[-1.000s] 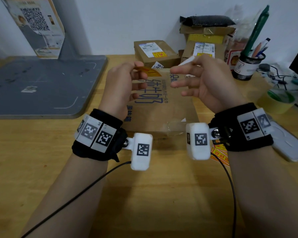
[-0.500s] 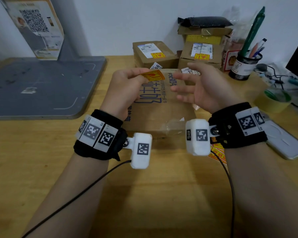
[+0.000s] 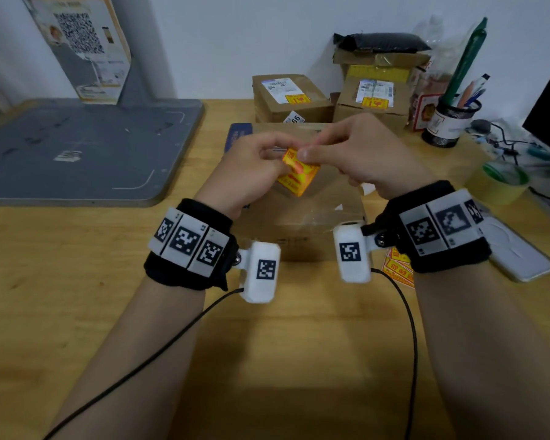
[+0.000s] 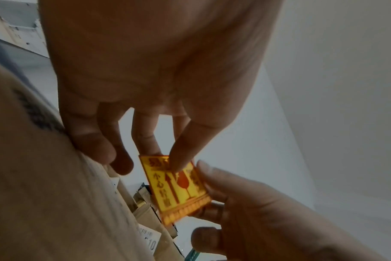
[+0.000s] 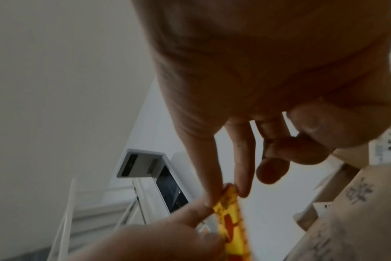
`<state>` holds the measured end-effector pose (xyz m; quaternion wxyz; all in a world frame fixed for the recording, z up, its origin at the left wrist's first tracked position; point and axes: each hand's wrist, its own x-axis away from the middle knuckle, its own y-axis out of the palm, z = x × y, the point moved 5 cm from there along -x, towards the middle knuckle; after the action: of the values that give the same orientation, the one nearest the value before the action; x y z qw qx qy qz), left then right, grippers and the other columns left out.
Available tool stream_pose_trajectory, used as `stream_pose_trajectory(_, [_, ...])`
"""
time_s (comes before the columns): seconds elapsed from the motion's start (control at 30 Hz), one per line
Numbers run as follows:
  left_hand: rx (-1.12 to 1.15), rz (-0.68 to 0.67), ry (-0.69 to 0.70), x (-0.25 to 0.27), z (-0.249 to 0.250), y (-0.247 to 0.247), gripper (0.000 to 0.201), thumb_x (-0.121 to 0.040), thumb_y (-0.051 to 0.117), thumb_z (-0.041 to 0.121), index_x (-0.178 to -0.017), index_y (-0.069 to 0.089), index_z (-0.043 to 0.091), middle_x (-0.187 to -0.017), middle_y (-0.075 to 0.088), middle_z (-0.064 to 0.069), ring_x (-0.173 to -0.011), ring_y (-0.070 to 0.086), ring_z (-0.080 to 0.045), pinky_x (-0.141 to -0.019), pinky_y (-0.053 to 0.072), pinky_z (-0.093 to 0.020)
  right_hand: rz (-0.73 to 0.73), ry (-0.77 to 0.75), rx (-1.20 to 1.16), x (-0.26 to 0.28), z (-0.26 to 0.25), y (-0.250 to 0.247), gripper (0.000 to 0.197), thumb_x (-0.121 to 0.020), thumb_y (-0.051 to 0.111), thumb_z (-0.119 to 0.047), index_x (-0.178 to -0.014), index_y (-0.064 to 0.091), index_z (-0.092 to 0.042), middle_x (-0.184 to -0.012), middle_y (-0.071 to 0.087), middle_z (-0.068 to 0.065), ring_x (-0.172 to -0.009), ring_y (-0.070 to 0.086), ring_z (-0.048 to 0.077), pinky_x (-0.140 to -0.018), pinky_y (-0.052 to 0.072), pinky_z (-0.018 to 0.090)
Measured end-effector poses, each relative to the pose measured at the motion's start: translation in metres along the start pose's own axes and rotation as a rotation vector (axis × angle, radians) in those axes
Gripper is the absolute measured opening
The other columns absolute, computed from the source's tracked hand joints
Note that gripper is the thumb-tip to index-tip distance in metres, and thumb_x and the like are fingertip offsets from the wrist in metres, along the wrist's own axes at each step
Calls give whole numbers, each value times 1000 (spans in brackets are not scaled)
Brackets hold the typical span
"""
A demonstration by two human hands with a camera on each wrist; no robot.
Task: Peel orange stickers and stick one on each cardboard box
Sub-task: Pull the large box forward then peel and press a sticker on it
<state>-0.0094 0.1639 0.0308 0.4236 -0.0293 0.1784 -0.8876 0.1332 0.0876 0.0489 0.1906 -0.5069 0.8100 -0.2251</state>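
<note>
The person holds an orange fragile sticker in the air above the large flat cardboard box, which lies on the wooden surface and appears to carry no sticker yet, while the two smaller boxes behind it each show one. The left hand pinches the sticker's near edge between thumb and fingers, and the right hand pinches its upper corner with thumb and forefinger, both wrists raised and palms turned inward. The step looks like readying the sticker for placing; next it likely needs lowering flat onto the box top and pressing down.
</note>
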Motion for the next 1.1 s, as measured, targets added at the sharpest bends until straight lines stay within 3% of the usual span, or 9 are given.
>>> stream_pose_trajectory(0.1, [-7,-21,-9,7,3,-2,58,-88,65,-4,-135,56,29,-93,75,3,-67,68,8,-53,45,-9,20,43,78,2,1,0,14,-83,83,-35,-82,81,-21,-67,63,-5,-39,45,1,-40,31,15])
stream_pose_trajectory(0.23, [45,85,-98,12,0,-13,58,-87,73,17,-138,49,29,-109,72,3,-94,67,-8,-65,46,-24,89,56,-98,9,2,1,18,-85,80,-32,-88,82,-15,-60,54,-7,-46,35,10,-45,27,24])
stream_pose_trajectory(0.3, [60,100,-138,16,-3,-17,44,-90,72,23,-132,58,25,-109,70,4,-93,64,-10,-64,47,-26,141,61,-175,14,5,1,13,-85,80,-32,-84,81,-19,-62,53,-5,-46,35,9,-44,26,24])
stream_pose_trajectory(0.4, [34,96,-137,24,-6,-17,6,-94,68,27,-97,73,26,-94,68,1,-84,59,-9,-57,44,-22,201,87,-346,22,11,2,8,-87,80,-29,-84,79,-21,-62,52,-5,-46,36,9,-44,25,23])
stream_pose_trajectory(0.6, [36,153,-99,33,-5,-19,12,-93,70,31,-82,75,29,-83,70,15,-80,63,0,-56,45,-13,254,109,-354,39,19,7,13,-85,81,-32,-83,80,-19,-63,55,-8,-48,45,-1,-46,33,15])
stream_pose_trajectory(0.7, [-16,153,-114,35,-7,-21,12,-90,72,35,-83,78,28,-95,75,10,-97,67,-8,-76,54,-24,250,94,-265,45,20,9,16,-82,83,-35,-72,80,-24,-64,66,-14,-66,58,-2,-66,45,21])
stream_pose_trajectory(0.8, [-35,152,-136,35,-14,-23,16,-85,75,38,-78,81,25,-93,78,6,-100,71,-17,-92,58,-45,218,112,-250,45,24,16,16,-76,84,-39,-73,83,-23,-81,79,-11,-96,71,10,-87,55,37])
stream_pose_trajectory(0.93, [-181,186,-145,38,-22,-22,26,-64,65,67,-70,77,45,-94,75,17,-111,65,-24,-101,47,-58,225,125,-96,40,34,26,32,-55,76,-71,-75,80,-46,-101,77,-10,-126,56,28,-104,46,58])
stream_pose_trajectory(1.1, [-247,171,-125,34,-34,-19,28,-55,58,73,-70,73,54,-104,73,17,-122,56,-28,-104,42,-58,207,131,-58,40,42,32,34,-51,73,-75,-74,79,-50,-109,72,-5,-133,47,31,-108,39,61])
